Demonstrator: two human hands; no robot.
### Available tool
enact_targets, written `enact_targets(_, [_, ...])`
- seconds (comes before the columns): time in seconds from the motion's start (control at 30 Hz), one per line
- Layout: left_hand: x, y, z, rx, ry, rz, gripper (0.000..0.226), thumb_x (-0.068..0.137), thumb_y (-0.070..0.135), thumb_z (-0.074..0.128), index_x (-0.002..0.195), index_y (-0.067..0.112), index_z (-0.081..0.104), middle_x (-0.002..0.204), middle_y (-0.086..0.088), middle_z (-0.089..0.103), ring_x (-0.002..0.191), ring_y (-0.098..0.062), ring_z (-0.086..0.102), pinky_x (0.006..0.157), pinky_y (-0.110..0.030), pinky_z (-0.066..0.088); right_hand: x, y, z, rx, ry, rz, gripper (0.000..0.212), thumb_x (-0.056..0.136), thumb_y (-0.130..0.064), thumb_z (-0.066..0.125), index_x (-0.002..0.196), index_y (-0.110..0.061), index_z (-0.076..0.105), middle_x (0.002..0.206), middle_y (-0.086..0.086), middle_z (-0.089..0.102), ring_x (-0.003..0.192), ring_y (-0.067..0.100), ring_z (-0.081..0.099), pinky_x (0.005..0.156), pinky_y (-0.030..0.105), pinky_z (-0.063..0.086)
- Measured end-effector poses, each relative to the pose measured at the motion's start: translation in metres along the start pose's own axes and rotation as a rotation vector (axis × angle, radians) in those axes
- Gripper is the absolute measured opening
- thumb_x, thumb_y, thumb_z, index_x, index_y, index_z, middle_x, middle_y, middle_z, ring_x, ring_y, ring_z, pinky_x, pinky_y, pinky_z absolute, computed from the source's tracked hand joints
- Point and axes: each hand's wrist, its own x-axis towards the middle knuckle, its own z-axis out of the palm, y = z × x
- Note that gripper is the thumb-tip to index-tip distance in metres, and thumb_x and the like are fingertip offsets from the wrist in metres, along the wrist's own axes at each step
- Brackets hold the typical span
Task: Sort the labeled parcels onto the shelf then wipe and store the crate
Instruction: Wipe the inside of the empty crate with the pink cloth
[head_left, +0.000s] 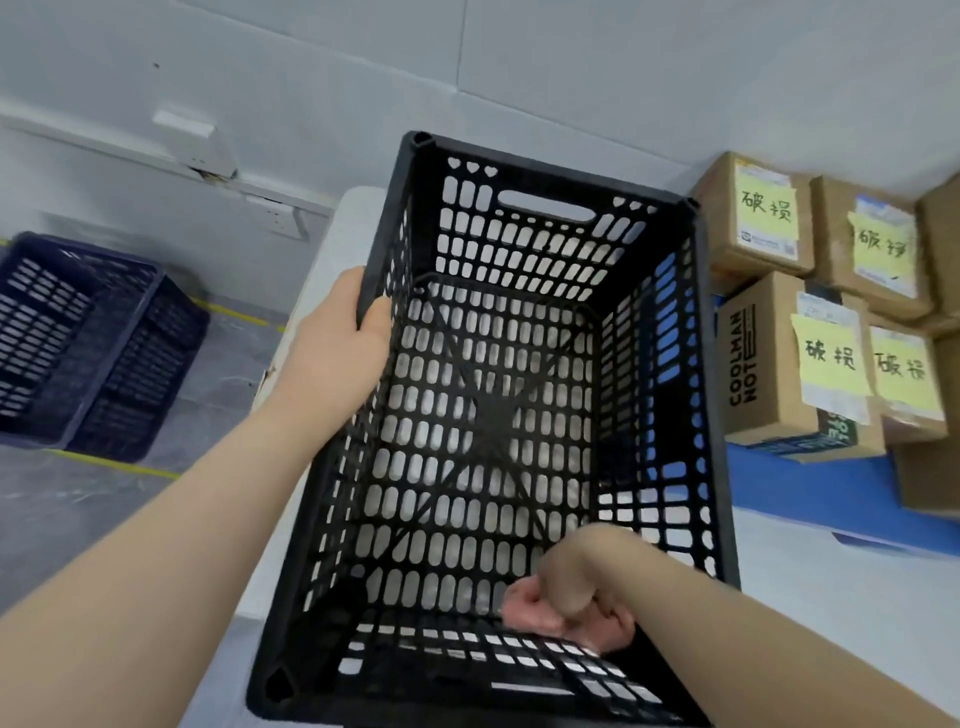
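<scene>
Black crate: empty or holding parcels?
Empty: the black crate shows a bare slotted floor; only the right hand, gripping a pink cloth, is inside.

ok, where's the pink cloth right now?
Head view, lower right: the pink cloth is inside the black crate, bunched in the right hand against the crate's near wall. The left hand grips the left rim.

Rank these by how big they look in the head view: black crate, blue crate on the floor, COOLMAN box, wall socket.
1. black crate, largest, though it is nearest the camera
2. blue crate, partly cut off by the frame edge
3. COOLMAN box
4. wall socket
</scene>
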Motion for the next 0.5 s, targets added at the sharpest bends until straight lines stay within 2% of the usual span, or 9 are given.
enact_targets(0.03, [0.000,0.001,0.000,-0.005,-0.001,0.001,0.027,0.099,0.031,0.038,0.124,0.037,0.047,0.083,0.024,0.051,0.075,0.007,0.048,0.063,-0.013,0.032,0.007,0.005,-0.008,-0.008,-0.031,0.104,0.043,0.100,-0.016,0.041,0.141,-0.002,0.040,0.109,0.008,0.059,0.076,0.008,0.068,0.064,0.021,0.054])
enact_targets(0.07, [0.000,0.001,0.000,-0.012,-0.004,0.001,0.027,0.099,0.031,0.038,0.124,0.037,0.047,0.083,0.026,0.051,0.076,0.007,0.048,0.063,-0.012,0.031,0.007,0.003,-0.024,-0.077,-0.054,0.139,0.044,0.097,-0.014,0.043,0.139,-0.003,0.042,0.124,0.012,0.056,0.103,0.023,0.065,0.085,0.035,0.054])
enact_targets(0.1, [0.000,0.001,0.000,-0.020,-0.008,0.001,0.028,0.099,0.031,0.038,0.125,0.037,0.047,0.084,0.027,0.050,0.079,0.003,0.050,0.066,-0.015,0.033,0.006,0.002,-0.040,-0.057,-0.030,0.109,0.041,0.094,-0.008,0.043,0.135,-0.003,0.046,0.130,0.016,0.054,0.114,0.032,0.058,0.096,0.042,0.049])
enact_targets(0.17, [0.001,0.001,0.000,-0.036,-0.013,-0.001,0.029,0.100,0.030,0.039,0.127,0.035,0.047,0.090,0.025,0.053,0.088,-0.005,0.049,0.076,-0.020,0.033,-0.007,-0.009,-0.078,0.127,0.208,-0.055,0.034,0.090,-0.002,0.044,0.122,-0.005,0.054,0.119,0.013,0.060,0.102,0.025,0.063,0.089,0.037,0.054])
enact_targets(0.23, [0.002,0.001,0.000,-0.037,-0.015,-0.004,0.030,0.100,0.030,0.039,0.129,0.033,0.046,0.100,0.019,0.054,0.094,-0.006,0.048,0.080,-0.020,0.031,-0.031,-0.037,-0.108,0.247,0.615,-0.276,0.036,0.091,-0.001,0.042,0.124,-0.009,0.055,0.107,0.006,0.064,0.086,0.017,0.060,0.076,0.029,0.056])
enact_targets(0.3, [0.003,-0.001,0.000,-0.039,-0.009,-0.001,0.030,0.100,0.030,0.040,0.129,0.032,0.047,0.103,0.017,0.054,0.095,-0.006,0.048,0.078,-0.019,0.031,-0.042,-0.070,-0.139,0.351,0.989,-0.427,0.048,0.091,0.006,0.038,0.127,-0.021,0.054,0.104,0.001,0.062,0.087,0.013,0.056,0.081,0.034,0.056])
enact_targets(0.37, [0.003,-0.002,0.000,-0.040,-0.004,0.005,0.029,0.099,0.030,0.041,0.127,0.033,0.048,0.103,0.015,0.056,0.094,-0.007,0.049,0.076,-0.020,0.032,-0.026,-0.103,-0.172,0.269,1.252,-0.451,0.049,0.089,0.004,0.039,0.108,-0.036,0.060,0.091,-0.002,0.058,0.086,0.015,0.060,0.076,0.039,0.057])
enact_targets(0.43, [0.005,-0.004,0.001,-0.051,-0.006,0.018,0.029,0.099,0.030,0.041,0.127,0.034,0.048,0.104,0.014,0.057,0.095,-0.008,0.049,0.077,-0.022,0.033,0.006,-0.127,-0.189,0.114,1.325,-0.353,0.028,0.089,-0.011,0.047,0.105,-0.027,0.063,0.096,0.005,0.063,0.096,0.026,0.063,0.073,0.038,0.049])
enact_targets(0.5, [0.004,-0.006,0.003,-0.061,-0.005,0.034,0.028,0.098,0.030,0.042,0.125,0.034,0.050,0.106,0.014,0.060,0.097,-0.008,0.052,0.079,-0.023,0.035,0.043,-0.142,-0.187,0.111,1.218,-0.297,0.032,0.093,-0.020,0.045,0.122,-0.016,0.056,0.121,0.011,0.058,0.116,0.032,0.054,0.091,0.041,0.043])
